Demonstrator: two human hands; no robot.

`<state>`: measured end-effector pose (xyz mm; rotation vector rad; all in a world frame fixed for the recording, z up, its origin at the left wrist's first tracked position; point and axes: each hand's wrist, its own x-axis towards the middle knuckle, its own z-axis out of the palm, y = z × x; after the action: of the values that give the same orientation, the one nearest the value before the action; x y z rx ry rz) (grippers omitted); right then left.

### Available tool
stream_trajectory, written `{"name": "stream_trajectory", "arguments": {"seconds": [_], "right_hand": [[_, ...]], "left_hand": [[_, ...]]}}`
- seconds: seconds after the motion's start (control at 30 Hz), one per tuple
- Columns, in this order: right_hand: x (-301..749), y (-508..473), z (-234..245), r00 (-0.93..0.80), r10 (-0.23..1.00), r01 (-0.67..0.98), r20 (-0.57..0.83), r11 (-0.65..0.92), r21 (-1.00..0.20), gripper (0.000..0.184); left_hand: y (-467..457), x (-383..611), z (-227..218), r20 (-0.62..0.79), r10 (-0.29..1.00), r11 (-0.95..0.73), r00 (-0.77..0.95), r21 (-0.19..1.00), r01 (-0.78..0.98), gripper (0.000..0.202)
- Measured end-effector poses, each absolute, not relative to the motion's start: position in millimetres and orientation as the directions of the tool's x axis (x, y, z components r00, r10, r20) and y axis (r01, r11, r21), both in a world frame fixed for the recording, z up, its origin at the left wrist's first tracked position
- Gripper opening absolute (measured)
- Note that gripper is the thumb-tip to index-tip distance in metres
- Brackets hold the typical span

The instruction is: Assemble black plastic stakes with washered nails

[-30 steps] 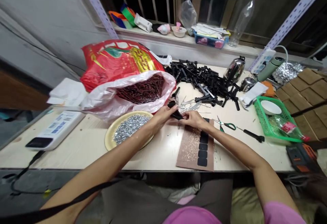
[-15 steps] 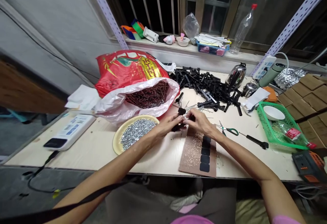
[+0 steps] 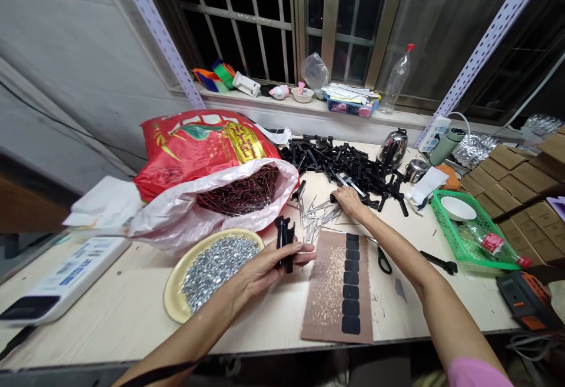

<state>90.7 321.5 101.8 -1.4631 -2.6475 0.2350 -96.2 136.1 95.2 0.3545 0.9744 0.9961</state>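
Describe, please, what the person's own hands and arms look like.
The left hand and right hand are bare, without gloves; both forearms are uncovered. A pink sleeve shows on the right upper arm; a dark strap crosses before the left forearm.

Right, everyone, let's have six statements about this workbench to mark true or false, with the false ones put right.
1. The left hand holds a black plastic part. True.
2. The right hand grips the scissors. False: the right hand is at the near edge of the pile of black parts.
3. The yellow dish holds small silvery pieces. True.
4. The red bag is closed. False: the red bag is open, showing thin dark red rods.
5. The brown sheet, with its row of black squares, lies right of the yellow dish. True.
6. The tall clear bottle lies on its side. False: the tall clear bottle stands upright.
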Motion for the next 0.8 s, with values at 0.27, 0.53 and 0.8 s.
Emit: {"name": "stream_trajectory", "arguments": {"seconds": [0.27,0.53,0.8], "right_hand": [[62,269,104,-0.524,0.844,0.434,0.119,0.385,-0.814,0.032],[85,309,113,-0.346,0.935,0.837,0.073,0.343,-0.426,0.021],[73,340,93,-0.254,0.967,0.93,0.034,0.254,-0.266,0.03]], "left_hand": [[170,-70,91,-0.374,0.923,0.23,-0.092,0.726,-0.649,0.04],[168,-77,88,-0.426,0.905,0.332,-0.014,0.725,-0.604,0.048],[171,-84,78,-0.298,0.945,0.207,-0.137,0.865,-0.458,0.044]]}}
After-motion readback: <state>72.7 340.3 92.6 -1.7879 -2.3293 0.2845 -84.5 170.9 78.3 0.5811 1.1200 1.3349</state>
